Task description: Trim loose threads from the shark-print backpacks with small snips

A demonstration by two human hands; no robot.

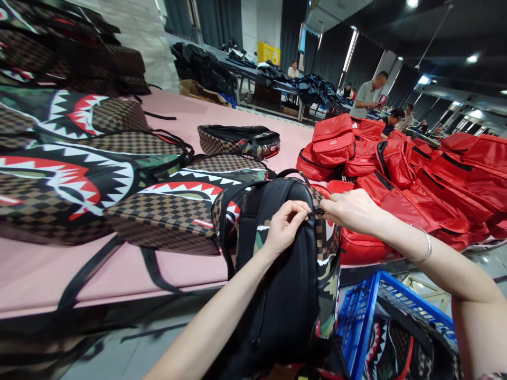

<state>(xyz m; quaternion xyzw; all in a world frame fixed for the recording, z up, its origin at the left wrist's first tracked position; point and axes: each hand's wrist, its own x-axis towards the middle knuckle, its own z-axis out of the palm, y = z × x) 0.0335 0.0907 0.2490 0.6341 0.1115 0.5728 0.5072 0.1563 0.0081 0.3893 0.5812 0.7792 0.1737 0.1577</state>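
An upright backpack (291, 279) with a black padded back, brown checks and a camouflage side stands before me at the table's edge. My left hand (287, 227) is closed in a pinch at its upper side edge, where the black back panel meets the checked side. Just to the right, my right hand (348, 211) pinches a small black tab at the same edge; whether this is the zip pull is too small to tell. The fingertips of both hands are close together. Beside the backpack on the left lies another checked backpack (174, 211) with a shark-mouth print.
More printed backpacks (67, 179) lie on the pink table (158, 272) and are stacked at the far left. Red bags (420, 184) are heaped on the right. Below, a blue crate (356, 322) holds printed bags. Several people work at tables farther back.
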